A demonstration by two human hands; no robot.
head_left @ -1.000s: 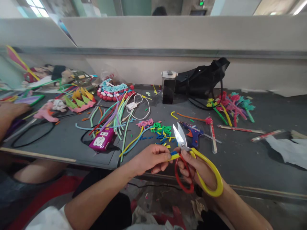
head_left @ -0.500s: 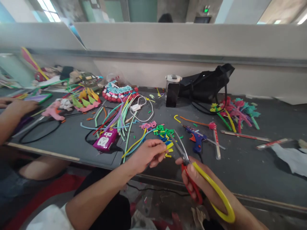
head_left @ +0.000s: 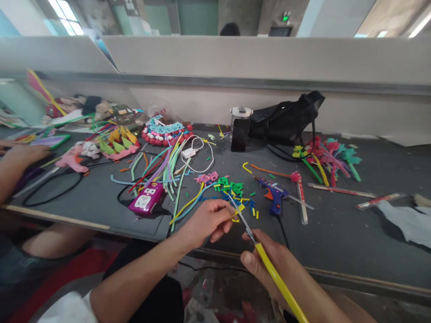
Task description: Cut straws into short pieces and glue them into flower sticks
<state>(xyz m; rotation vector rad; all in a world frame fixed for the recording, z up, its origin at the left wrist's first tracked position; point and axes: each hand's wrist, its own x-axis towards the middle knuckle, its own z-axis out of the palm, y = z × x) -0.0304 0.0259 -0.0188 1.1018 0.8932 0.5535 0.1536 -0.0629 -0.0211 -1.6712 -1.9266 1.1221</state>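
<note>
My left hand (head_left: 215, 220) is closed in a pinch at the table's front edge, with a short yellow pipe-cleaner piece (head_left: 239, 209) at its fingertips. My right hand (head_left: 266, 255) grips a pair of scissors (head_left: 276, 273) with yellow and red handles; only the yellow one shows now. The narrow blades point up and left, nearly together, and reach beside the left fingertips at the yellow piece. Just beyond lie loose cut pieces: curled green ones (head_left: 232, 186), pink ones (head_left: 207, 177), and small blue and yellow bits. Some bits are hidden behind the hand and blades.
A blue glue gun (head_left: 276, 199) lies right of the pieces, its cord running over the front edge. Left are a purple power strip (head_left: 147, 199) and long pipe cleaners (head_left: 171, 163). Behind stand a phone (head_left: 239, 134) and black bag (head_left: 286, 123). Another person's hand (head_left: 25, 157) is far left.
The scissors have gone from wide apart to nearly closed and turned edge-on, with the blades moved left to the left fingertips. The left hand has barely moved.
</note>
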